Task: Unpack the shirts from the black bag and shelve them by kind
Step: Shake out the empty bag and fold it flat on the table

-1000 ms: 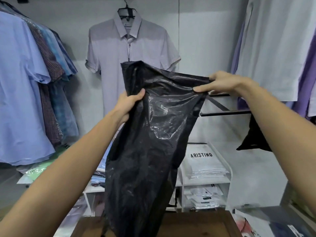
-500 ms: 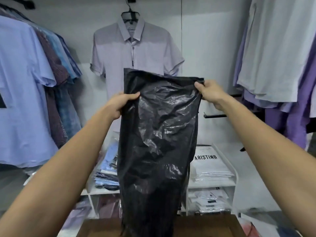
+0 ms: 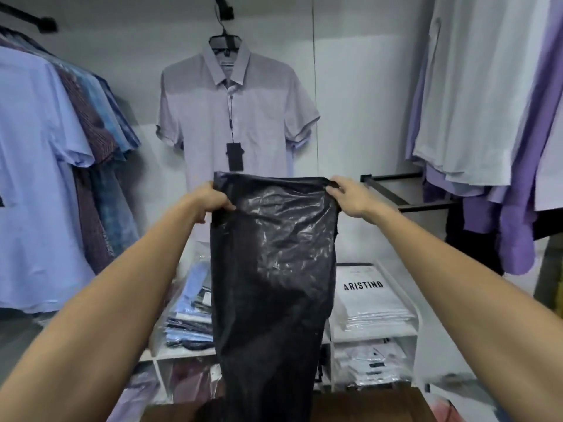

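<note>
Shirts are hanging along the walls; a white shelf unit (image 3: 376,330) is standing below, holding folded shirts (image 3: 370,303). We are holding the black bag (image 3: 271,269) upright before it: left hand (image 3: 210,201) and right hand (image 3: 350,197) are pinching its top corners.

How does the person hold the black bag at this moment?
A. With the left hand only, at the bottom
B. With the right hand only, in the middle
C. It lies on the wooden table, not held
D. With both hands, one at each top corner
D: the left hand and the right hand each pinch a top corner of the black bag, which hangs flat between them.
</note>
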